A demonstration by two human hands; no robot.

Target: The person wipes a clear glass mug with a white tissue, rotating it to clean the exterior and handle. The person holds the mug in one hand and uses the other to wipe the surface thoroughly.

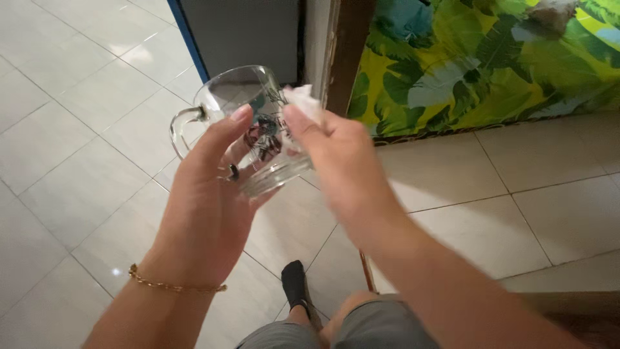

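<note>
Over pale tiled floor (77, 148) w/ leafy cloth (491, 58) behind, our left hand (210, 194) grips clear glass mug (248, 126) held up mid-air, right hand (342, 161) fingers pinching white tissue (305, 102) against its side

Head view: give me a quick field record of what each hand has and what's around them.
left hand: grips a clear glass mug from below, tilted, handle to the left
right hand: presses a crumpled white tissue against the mug's side
mug: see-through, dark printed design on its wall
wrist: thin gold bracelet on the left arm
floor: pale tiles
backdrop: green leaf-print cloth at upper right
below: grey shorts and a dark sock
</note>
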